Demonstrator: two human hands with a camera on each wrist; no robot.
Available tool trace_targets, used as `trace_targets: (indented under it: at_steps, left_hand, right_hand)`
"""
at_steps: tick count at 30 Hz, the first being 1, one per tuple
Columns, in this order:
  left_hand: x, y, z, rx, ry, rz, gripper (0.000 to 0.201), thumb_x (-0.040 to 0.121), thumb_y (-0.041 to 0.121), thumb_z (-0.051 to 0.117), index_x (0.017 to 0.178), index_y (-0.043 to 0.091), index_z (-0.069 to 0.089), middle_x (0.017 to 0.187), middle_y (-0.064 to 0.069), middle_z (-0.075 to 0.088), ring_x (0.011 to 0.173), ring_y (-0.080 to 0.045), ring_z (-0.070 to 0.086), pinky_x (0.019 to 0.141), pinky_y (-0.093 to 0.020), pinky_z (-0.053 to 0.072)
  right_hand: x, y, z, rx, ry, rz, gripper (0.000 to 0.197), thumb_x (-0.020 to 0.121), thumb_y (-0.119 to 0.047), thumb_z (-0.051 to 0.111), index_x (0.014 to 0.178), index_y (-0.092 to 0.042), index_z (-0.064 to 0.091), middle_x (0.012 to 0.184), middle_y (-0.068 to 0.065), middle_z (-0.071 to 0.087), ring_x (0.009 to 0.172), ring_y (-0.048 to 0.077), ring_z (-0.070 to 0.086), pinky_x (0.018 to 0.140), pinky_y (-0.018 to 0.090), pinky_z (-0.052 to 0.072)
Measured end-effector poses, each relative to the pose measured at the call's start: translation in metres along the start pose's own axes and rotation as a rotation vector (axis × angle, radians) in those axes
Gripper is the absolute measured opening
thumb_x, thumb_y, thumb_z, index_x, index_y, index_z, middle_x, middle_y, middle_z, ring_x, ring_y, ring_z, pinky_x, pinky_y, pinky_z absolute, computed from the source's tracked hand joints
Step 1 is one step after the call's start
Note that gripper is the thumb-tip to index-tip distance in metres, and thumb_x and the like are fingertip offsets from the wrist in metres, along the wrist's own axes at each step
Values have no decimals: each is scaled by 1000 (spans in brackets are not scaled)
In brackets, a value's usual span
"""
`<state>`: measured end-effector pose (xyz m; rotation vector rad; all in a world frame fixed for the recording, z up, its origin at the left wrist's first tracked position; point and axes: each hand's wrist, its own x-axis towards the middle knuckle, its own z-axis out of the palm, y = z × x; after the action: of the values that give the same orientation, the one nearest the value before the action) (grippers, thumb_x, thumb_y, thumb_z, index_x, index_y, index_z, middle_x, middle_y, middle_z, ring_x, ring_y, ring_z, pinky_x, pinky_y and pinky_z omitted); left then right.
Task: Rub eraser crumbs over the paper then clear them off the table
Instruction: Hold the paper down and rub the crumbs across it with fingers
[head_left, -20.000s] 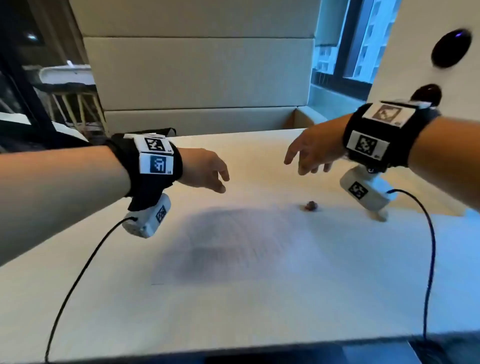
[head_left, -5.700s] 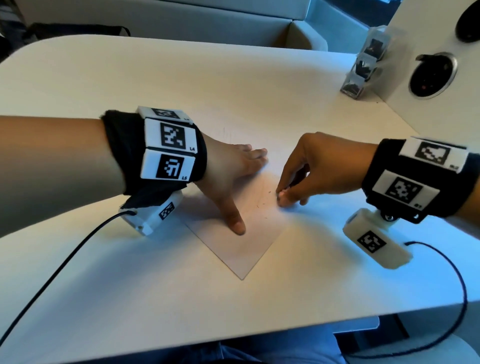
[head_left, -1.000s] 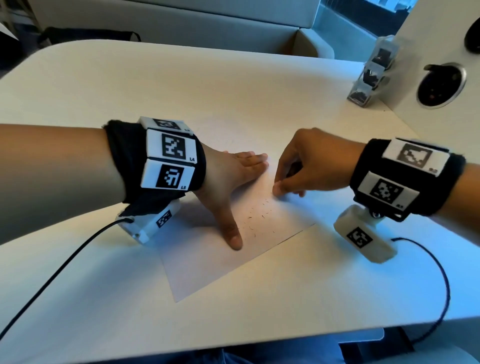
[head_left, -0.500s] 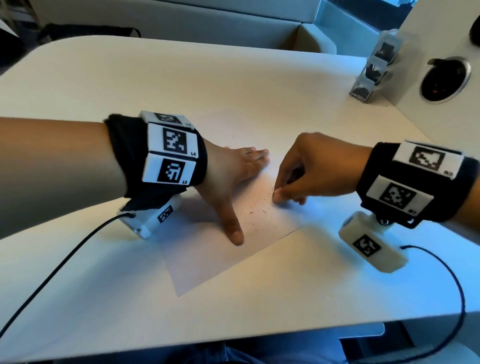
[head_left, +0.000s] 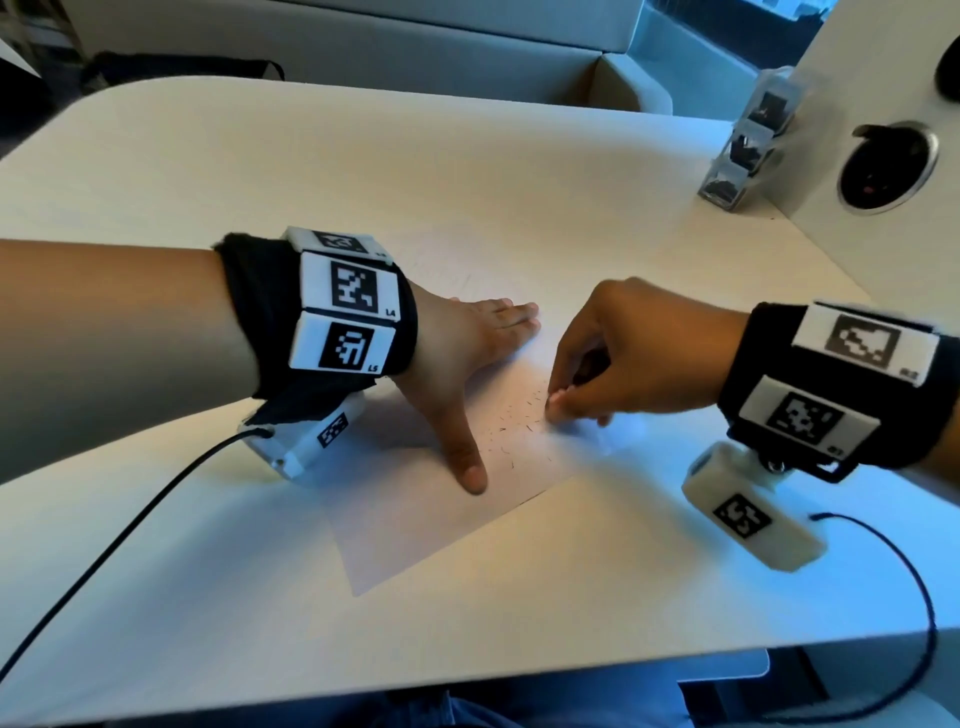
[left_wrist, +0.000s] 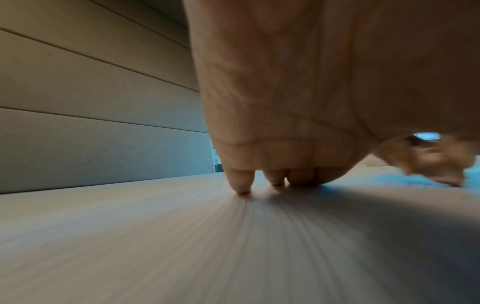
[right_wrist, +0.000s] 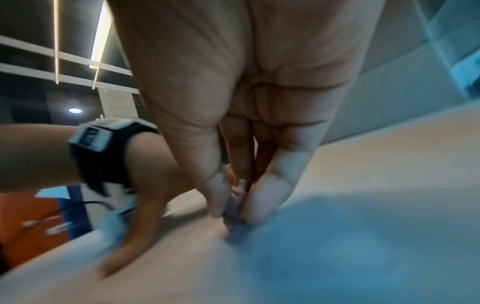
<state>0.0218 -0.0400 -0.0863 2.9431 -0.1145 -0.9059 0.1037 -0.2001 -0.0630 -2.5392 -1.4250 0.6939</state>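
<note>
A white sheet of paper lies skewed on the table, with several small dark eraser crumbs scattered over its middle. My left hand lies flat on the sheet, fingers straight and thumb stretched toward me, pressing it down; in the left wrist view the fingertips touch the surface. My right hand is just right of the crumbs, fingers curled, pinching a small greyish eraser against the paper. Motion blur hides the eraser's shape.
The pale table stretches far behind the hands. A stack of clear plastic boxes stands at the back right beside a white panel with a round socket. Wrist-camera cables trail toward the near table edge.
Over the last second my right hand has shifted back and forth by small amounts at the crumbs, while my left hand has stayed pressed on the paper. Earlier the sheet lay turned differently.
</note>
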Motion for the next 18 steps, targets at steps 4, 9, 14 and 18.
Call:
trace_targets:
  at_steps: [4, 9, 14, 18]
  left_hand:
    - [-1, 1, -2, 16, 5, 3, 146, 54, 71, 75, 151, 20, -22, 156, 11, -29, 144, -4, -20, 117, -30, -6]
    - [-1, -1, -2, 2, 3, 10, 148, 53, 72, 76, 151, 20, -22, 156, 11, -29, 144, -4, -21, 120, -34, -4]
    - [0, 0, -1, 12, 7, -9, 150, 50, 74, 75, 150, 21, -23, 157, 10, -29, 144, -6, -21, 121, -32, -3]
    - [4, -4, 2, -8, 16, 22, 151, 45, 80, 73, 152, 25, -19, 157, 12, -27, 145, -5, -19, 121, -36, -1]
  right_hand:
    - [5, 2, -6, -13, 9, 20, 7, 79, -29, 80, 78, -21, 80, 62, -6, 75, 57, -1, 69, 67, 19, 56]
    - [2, -1, -1, 28, -2, 6, 7, 78, -27, 80, 77, -20, 80, 59, -7, 74, 54, -1, 68, 62, 17, 54]
    - [7, -2, -5, 9, -23, 14, 9, 78, -30, 81, 78, -21, 80, 62, -5, 75, 55, -2, 68, 67, 20, 55]
    - [9, -4, -3, 17, 11, 6, 8, 78, -29, 80, 77, -21, 80, 59, -7, 74, 53, -3, 67, 62, 16, 52]
